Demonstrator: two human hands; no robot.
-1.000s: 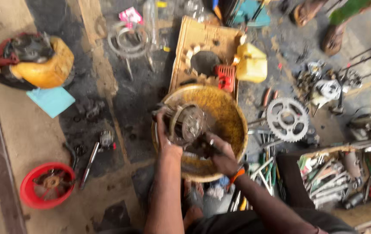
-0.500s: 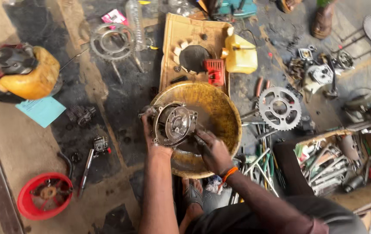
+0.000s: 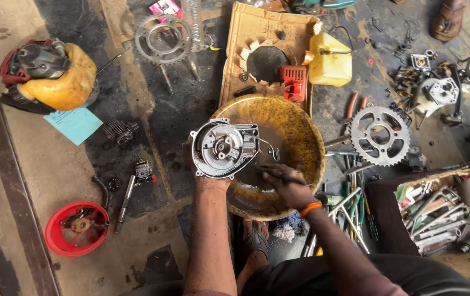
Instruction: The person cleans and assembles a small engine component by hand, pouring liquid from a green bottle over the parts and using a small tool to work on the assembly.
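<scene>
The engine cover [image 3: 224, 149] is bare grey metal, dull and grease-smeared. The basin [image 3: 295, 137] under it is glossy, its yellow surface stained with dark oil. On the right, the sprocket [image 3: 380, 135] is matt steel. The far jug [image 3: 329, 59] is smooth yellow plastic, lying on rough brown cardboard [image 3: 257, 27]. The floor [image 3: 54, 170] is rough, oil-blackened concrete.

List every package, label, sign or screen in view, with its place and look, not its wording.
Pink and white packet: top edge, left of the cardboard, small, partly cut off.
Blue paper sheet: floor at left, below the yellow engine tank, flat rectangle, light blue.
Flattened cardboard: top centre, tan, holding parts.
No signs or screens.
</scene>
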